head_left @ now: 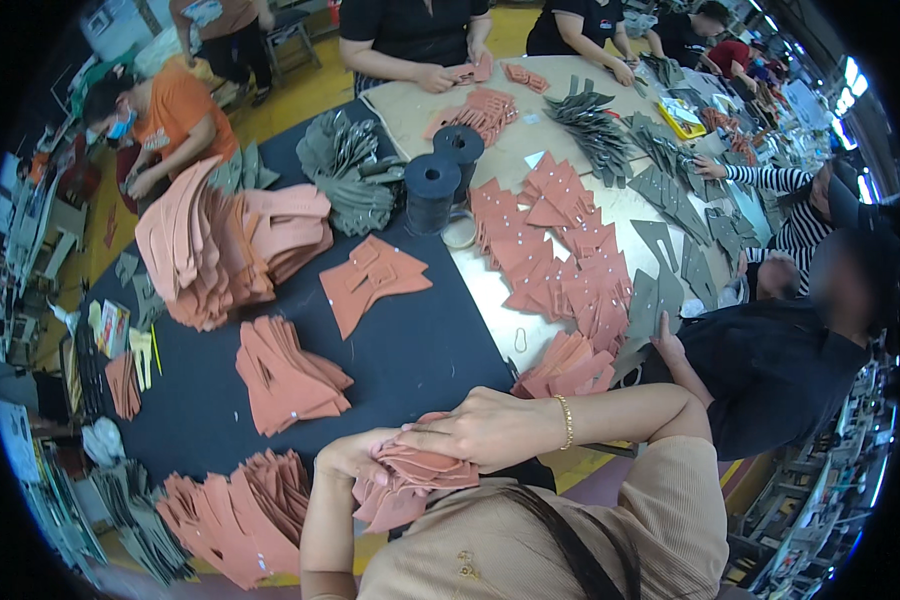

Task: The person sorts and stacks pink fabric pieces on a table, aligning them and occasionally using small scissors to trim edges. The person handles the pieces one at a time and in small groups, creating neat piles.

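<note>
1. We see bright, even overhead light with soft, faint shadows.
2. Glare whitens the windows [854, 80] at upper right.
3. Fisheye bending curves the edges inside a black rim.
4. Far workers look slightly soft.

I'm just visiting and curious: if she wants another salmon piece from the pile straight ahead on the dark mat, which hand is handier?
Probably the right hand: it lies on top of the bundle of salmon pieces, while the left hand cradles it from below. The pile sits slightly left, so it is close.
</note>
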`<state>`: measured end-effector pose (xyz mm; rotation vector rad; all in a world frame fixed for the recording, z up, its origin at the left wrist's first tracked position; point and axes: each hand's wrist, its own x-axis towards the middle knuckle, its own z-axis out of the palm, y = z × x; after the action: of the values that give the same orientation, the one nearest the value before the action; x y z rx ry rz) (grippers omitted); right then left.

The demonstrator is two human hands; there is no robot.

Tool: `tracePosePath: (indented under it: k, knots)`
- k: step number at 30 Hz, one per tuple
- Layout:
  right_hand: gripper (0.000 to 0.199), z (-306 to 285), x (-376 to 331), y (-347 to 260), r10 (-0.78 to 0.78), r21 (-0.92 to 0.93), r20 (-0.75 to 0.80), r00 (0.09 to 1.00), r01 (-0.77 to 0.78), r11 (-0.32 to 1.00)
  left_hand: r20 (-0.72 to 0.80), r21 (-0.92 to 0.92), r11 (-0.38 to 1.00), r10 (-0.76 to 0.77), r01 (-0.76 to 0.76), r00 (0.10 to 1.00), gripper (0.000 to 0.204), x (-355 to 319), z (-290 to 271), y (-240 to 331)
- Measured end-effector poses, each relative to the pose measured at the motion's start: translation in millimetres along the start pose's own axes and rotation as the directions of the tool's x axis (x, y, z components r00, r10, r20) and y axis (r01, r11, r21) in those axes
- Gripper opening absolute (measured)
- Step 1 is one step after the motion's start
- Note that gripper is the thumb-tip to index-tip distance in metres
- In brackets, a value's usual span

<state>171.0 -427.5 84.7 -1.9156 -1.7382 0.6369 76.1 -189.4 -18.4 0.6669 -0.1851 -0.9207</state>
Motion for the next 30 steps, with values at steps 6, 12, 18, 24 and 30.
tracePosePath:
  k: [6,12,18,24,30]
  knots:
    - [0.043,-88,-9,16,0.305,0.174,0.046,0.951,-0.309,0.935,-0.362,-0.027,0.688,0.669,-0.725,0.649,0.048,-17,-20,70]
    - [0.043,-170,10,102,0.567,0.706,-0.322,0.758,-0.207,0.677,-0.53,0.291,0.664,0.711,-0.689,0.462,0.039,-36,-27,89]
    - [0.044,-257,95,265,0.681,0.843,-0.525,0.511,0.199,0.5,-0.584,0.25,0.688,0.669,-0.681,0.461,0.038,-14,-41,96]
    - [0.044,-238,220,433,0.79,0.658,-0.548,0.274,0.725,0.205,-0.556,0.306,0.731,0.657,-0.61,0.509,0.038,-6,-68,117]
    - [0.042,-153,277,545,0.967,0.309,-0.254,0.013,0.949,0.068,-0.609,0.378,0.741,0.65,-0.554,0.454,0.043,-10,-85,128]
